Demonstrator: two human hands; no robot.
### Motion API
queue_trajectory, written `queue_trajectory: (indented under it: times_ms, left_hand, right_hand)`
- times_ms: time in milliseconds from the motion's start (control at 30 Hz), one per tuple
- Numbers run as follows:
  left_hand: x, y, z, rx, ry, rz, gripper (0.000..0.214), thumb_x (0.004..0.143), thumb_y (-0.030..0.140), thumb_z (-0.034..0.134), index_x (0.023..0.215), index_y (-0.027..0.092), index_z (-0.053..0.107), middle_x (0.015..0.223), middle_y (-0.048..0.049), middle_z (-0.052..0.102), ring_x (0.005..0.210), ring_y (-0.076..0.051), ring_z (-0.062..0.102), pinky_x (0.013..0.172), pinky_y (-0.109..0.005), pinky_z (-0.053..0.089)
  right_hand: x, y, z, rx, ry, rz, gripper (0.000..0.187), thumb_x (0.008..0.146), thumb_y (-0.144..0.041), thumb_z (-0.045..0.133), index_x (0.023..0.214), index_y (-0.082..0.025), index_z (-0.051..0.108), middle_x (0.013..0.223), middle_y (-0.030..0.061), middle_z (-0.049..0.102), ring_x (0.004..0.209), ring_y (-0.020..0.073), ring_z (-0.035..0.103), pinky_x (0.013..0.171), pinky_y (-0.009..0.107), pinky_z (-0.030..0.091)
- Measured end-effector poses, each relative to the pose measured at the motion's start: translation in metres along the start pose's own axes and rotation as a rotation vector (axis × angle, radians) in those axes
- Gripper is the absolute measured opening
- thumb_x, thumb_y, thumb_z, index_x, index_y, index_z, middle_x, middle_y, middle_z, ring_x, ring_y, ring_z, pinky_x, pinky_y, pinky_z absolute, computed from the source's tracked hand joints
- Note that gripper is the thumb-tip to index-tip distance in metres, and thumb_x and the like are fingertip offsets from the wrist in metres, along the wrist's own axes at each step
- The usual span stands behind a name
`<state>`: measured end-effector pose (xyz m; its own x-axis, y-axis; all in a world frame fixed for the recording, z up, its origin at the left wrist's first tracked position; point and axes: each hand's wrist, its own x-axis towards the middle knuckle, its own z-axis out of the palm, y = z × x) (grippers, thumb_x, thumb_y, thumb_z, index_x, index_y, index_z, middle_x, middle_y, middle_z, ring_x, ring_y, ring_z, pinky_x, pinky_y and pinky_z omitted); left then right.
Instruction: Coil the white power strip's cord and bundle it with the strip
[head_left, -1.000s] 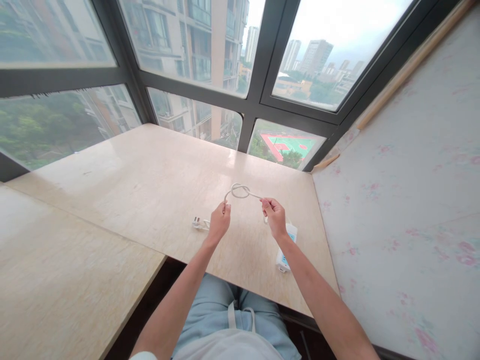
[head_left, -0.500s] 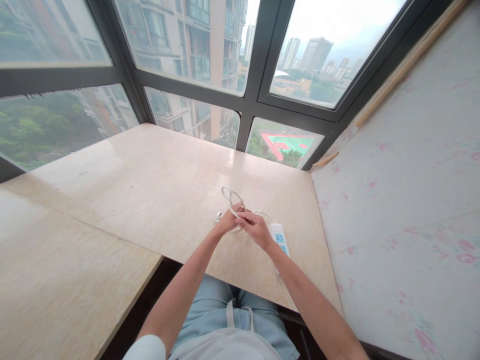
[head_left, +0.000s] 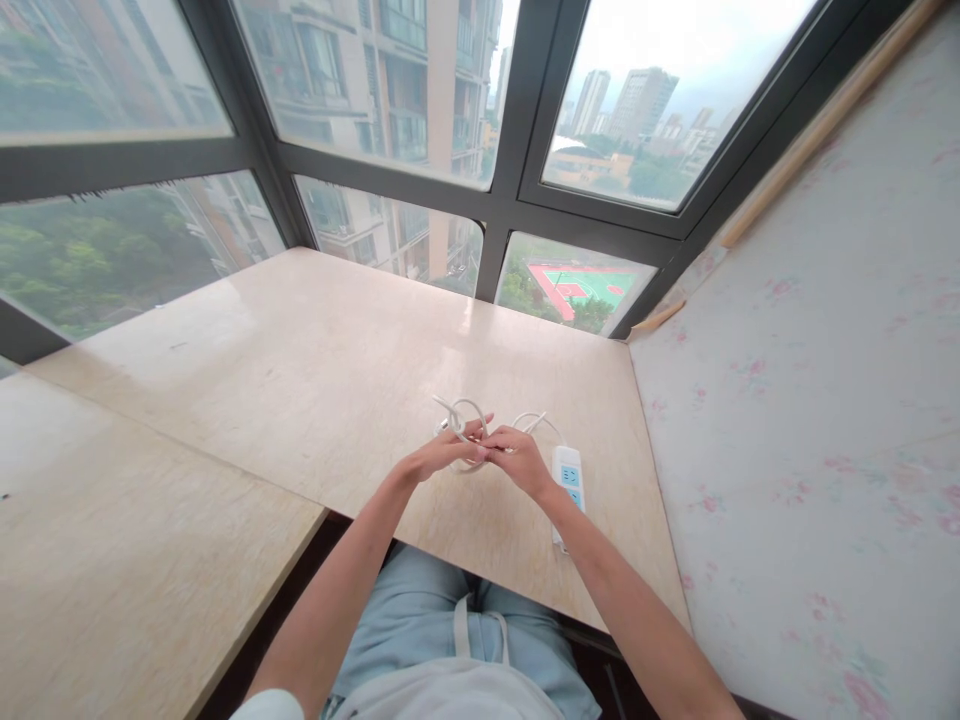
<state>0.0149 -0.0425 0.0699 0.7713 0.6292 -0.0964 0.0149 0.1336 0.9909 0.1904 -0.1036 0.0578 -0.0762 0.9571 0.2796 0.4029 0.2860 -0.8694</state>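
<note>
A white power cord (head_left: 470, 403) is gathered in loops between my two hands. My left hand (head_left: 444, 452) is closed around the loops, its thumb pointing right and one finger stretched out beyond them. My right hand (head_left: 516, 457) pinches the cord close against the left fingertips. From there the cord arcs over to a white power strip (head_left: 568, 463) with blue socket faces, which lies on the stone ledge beside my right wrist. My right forearm covers part of the strip. The cord's plug (head_left: 442, 426) shows just behind my left hand, partly hidden by the loops.
The beige stone ledge (head_left: 337, 340) runs back to dark-framed windows (head_left: 501, 205). On the right stands a wall with flowered paper (head_left: 780, 430). A second stone slab (head_left: 135, 530) extends at the left, with a dark gap between its edge and my legs.
My left hand has turned and drawn back a little to the left, its thumb now showing. The loops have shifted slightly left and down, and more of the power strip shows.
</note>
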Motion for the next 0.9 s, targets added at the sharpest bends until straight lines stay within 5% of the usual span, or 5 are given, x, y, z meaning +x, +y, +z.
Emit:
queue_trajectory:
  times_ms: [133,267,467,733,900]
  left_hand:
    - [0.005,-0.011,0.009,-0.052,0.215,-0.023,0.055,0.081,0.049,0.066,0.124,0.014,0.063,0.097,-0.0108,0.071,0.089,-0.023,0.068,0.080,-0.037,0.054]
    - [0.006,-0.016,0.012,-0.131,0.288,0.000,0.058,0.081,0.056,0.065,0.119,0.012,0.063,0.083,-0.0092,0.072,0.080,-0.021,0.069,0.073,-0.034,0.055]
    - [0.006,-0.013,0.014,-0.098,0.300,0.008,0.059,0.080,0.066,0.059,0.099,0.010,0.065,0.077,-0.0095,0.070,0.073,-0.020,0.069,0.062,-0.028,0.053]
    - [0.006,-0.003,0.012,-0.047,0.417,-0.060,0.069,0.074,0.080,0.052,0.085,0.012,0.061,0.061,-0.0096,0.069,0.054,-0.020,0.067,0.047,-0.026,0.049]
    - [-0.010,0.013,0.005,-0.007,0.403,-0.125,0.068,0.072,0.082,0.052,0.072,0.015,0.058,0.056,-0.0085,0.067,0.053,-0.022,0.068,0.046,-0.028,0.049]
  right_hand:
    - [-0.008,0.001,0.002,-0.080,0.034,-0.018,0.012,0.081,-0.034,0.073,0.089,-0.025,0.075,0.086,0.0041,0.067,0.079,0.0188,0.064,0.076,0.032,0.050]
    - [-0.025,0.010,-0.022,-0.274,0.170,-0.004,0.048,0.078,-0.042,0.075,0.120,-0.024,0.060,0.115,0.0110,0.063,0.109,0.0268,0.058,0.095,0.044,0.046]
    - [-0.075,0.039,-0.073,-0.814,0.336,0.476,0.090,0.064,-0.060,0.076,0.131,-0.009,0.046,0.126,0.0293,0.053,0.118,0.0440,0.050,0.089,0.054,0.044]
    - [-0.089,0.062,-0.087,-0.839,0.053,0.604,0.031,0.067,-0.037,0.070,0.088,-0.016,0.061,0.082,0.0099,0.064,0.073,0.0231,0.061,0.059,0.029,0.041]
    - [-0.072,0.062,-0.112,-0.952,0.160,0.457,0.036,0.063,-0.023,0.068,0.097,-0.017,0.060,0.096,0.0124,0.061,0.089,0.0273,0.059,0.069,0.034,0.045]
